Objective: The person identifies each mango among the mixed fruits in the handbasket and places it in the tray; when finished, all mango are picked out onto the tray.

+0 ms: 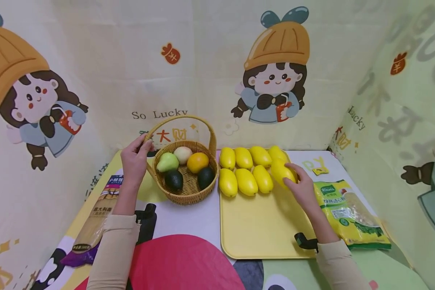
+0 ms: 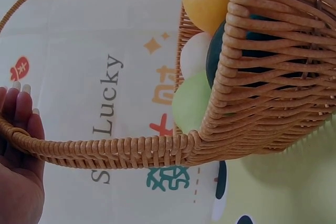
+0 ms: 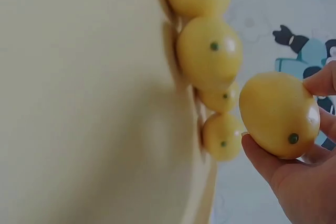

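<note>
My left hand (image 1: 135, 156) grips the left side of the handle of a wicker basket (image 1: 185, 197); the left wrist view shows the fingers curled round the handle (image 2: 121, 150). In the basket lie a green pear (image 1: 168, 162), a pale peach (image 1: 183, 154), an orange (image 1: 197, 162) and two dark avocados (image 1: 173, 180). My right hand (image 1: 304, 187) holds a yellow mango (image 3: 278, 115) between thumb and fingers, over the right part of a yellow tray (image 1: 264, 229). Several more mangoes (image 1: 246, 182) lie in two rows along the tray's far end.
A bag of spaghetti (image 1: 98, 219) lies at the left, beside my left forearm. Right of the tray lies a yellow-green Knorr bag (image 1: 349, 215), close to my right forearm. A printed cloth wall (image 1: 210, 80) rises behind the basket and tray.
</note>
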